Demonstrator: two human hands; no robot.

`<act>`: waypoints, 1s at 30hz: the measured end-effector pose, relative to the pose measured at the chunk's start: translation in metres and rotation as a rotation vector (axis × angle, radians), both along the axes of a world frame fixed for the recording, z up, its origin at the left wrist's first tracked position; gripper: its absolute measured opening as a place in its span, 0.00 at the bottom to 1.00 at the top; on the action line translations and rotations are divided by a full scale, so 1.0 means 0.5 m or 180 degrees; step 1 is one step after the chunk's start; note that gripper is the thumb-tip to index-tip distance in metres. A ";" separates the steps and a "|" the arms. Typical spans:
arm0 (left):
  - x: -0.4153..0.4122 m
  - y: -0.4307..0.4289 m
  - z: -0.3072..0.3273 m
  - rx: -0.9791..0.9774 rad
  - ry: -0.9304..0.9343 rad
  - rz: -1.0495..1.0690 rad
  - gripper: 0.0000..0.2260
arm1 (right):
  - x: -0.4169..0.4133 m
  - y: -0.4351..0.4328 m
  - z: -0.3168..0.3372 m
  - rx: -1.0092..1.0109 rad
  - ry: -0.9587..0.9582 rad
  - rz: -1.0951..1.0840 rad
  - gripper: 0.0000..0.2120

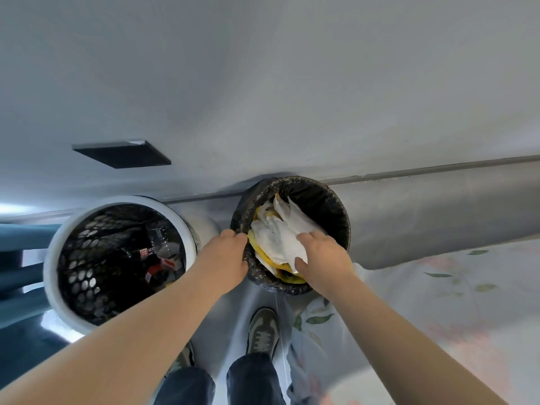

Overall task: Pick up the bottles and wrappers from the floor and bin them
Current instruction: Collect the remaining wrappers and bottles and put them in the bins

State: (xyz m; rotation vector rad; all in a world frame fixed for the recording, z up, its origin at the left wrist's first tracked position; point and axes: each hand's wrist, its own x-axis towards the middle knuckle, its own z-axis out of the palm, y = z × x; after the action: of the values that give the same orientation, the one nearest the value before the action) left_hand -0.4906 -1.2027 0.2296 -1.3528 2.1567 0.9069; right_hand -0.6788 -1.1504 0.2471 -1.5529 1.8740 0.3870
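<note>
A small round bin lined with a black bag point(321, 200) stands against the wall. White and yellow wrappers point(277, 238) fill it. My left hand point(228, 252) grips the bin's near left rim. My right hand point(324, 255) presses down on the white wrappers inside, fingers spread over them and thumb curled at their edge. To the left stands a white-rimmed black mesh bin point(67, 235) holding clear plastic bottles point(163, 244) with red labels.
A grey wall with a dark rectangular plate point(122, 153) rises behind the bins. A bed with a floral sheet point(438, 302) lies at the right. My shoes point(263, 331) stand on the pale floor just below the bins. Blue furniture point(20, 258) sits at the far left.
</note>
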 end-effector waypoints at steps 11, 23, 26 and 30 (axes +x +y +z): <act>0.083 0.037 0.336 -0.0056 0.0186 -0.0066 0.13 | 0.102 0.011 0.336 -0.0203 0.0151 0.0148 0.15; 0.305 0.078 0.765 -0.0282 0.0383 0.0832 0.08 | 0.298 -0.020 0.769 -0.0877 -0.0229 0.0606 0.15; 0.361 0.087 0.852 -0.0446 0.0457 0.0991 0.12 | 0.342 -0.028 0.856 -0.1032 -0.0271 0.0750 0.15; 0.439 0.100 0.958 -0.0733 0.0574 0.1256 0.15 | 0.417 -0.037 0.973 -0.1173 -0.0354 0.1086 0.16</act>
State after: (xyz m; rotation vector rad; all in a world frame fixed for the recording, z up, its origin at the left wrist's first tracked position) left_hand -0.2713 -1.1528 0.7086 -1.9258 2.2209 0.9763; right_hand -0.4704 -1.1689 0.7334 -2.1063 1.6588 0.0988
